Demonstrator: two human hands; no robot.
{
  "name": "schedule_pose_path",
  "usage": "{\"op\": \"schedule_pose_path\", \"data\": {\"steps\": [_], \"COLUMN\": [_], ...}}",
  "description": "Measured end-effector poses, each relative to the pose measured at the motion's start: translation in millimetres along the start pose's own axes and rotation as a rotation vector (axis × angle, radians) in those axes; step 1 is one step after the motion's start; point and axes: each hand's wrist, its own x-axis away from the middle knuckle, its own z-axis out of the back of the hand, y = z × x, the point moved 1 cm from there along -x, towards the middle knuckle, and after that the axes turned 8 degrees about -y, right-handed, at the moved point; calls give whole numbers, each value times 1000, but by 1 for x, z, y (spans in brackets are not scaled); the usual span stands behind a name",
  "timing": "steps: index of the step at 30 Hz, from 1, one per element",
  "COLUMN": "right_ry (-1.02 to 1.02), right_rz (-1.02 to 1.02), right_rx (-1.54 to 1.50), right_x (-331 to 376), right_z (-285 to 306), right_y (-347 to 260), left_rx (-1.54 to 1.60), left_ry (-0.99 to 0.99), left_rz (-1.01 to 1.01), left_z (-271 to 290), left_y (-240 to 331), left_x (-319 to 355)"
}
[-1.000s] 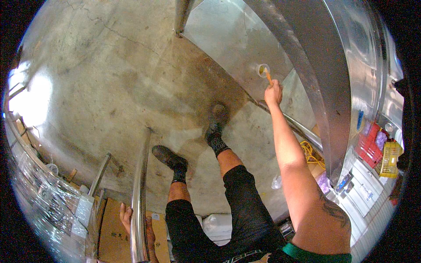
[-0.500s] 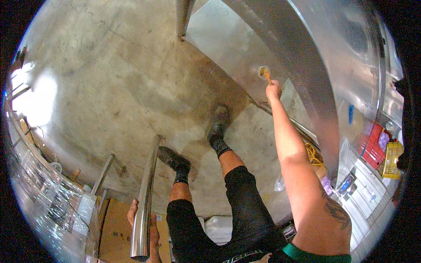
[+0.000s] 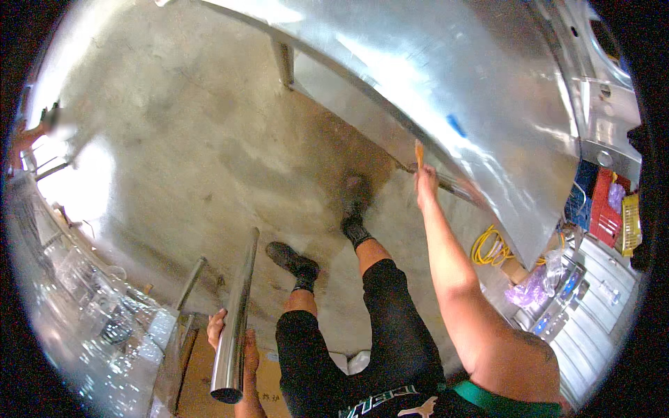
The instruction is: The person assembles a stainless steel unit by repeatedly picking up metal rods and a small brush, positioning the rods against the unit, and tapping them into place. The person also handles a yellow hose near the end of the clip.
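Note:
My left hand point(image 3: 217, 329) is closed round a shiny round steel tube point(image 3: 237, 341), which stands tilted with one end toward me; part of the hand is hidden behind the tube. My right arm is stretched forward, and my right hand point(image 3: 426, 182) grips a mallet by its orange handle point(image 3: 419, 154). The mallet's head is hidden behind the edge of a large steel panel point(image 3: 481, 90). Just beyond that hand, a steel rail point(image 3: 456, 189) and a slimmer metal leg point(image 3: 284, 64) show below the panel.
Coiled yellow cord point(image 3: 491, 247) and purple plastic point(image 3: 529, 287) lie at the right, near a red crate point(image 3: 606, 209) and a yellow basket point(image 3: 631, 226). Plastic-wrapped goods point(image 3: 97, 320) stand at the left, a cardboard box point(image 3: 202, 376) below. Another person's hand point(image 3: 31, 132) shows far left.
The view has shifted, and the steel panel now covers more of the upper right. My right hand has come nearer, and the mallet's round head has gone out of sight. My left hand keeps hold of the tube.

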Motion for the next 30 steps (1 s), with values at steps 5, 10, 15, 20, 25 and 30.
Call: {"op": "schedule_pose_path", "data": {"steps": [5,10,15,20,25,30], "right_ry": [-426,-473,-339,-178,-52,56], "right_rz": [201,686,1213,1436,1454,1336], "right_rx": [16,118,107,198,296,196], "right_x": [254,474,626,685,663,610], "right_z": [21,48,96,125,111,107], "right_y": [-114,-298,-445,-512,-529,-555], "left_rx": [-19,290,218,55,-39,-70], "left_ry": [86,-2,-29,-223,-268,-217], "left_rz": [-208,-114,-280,-304,-387,-359], "left_z": [69,153,258,321,321,304], "left_y": [48,182,348,427,446,465], "left_x": [-39,-96,-91,-56,-65,-124]}}
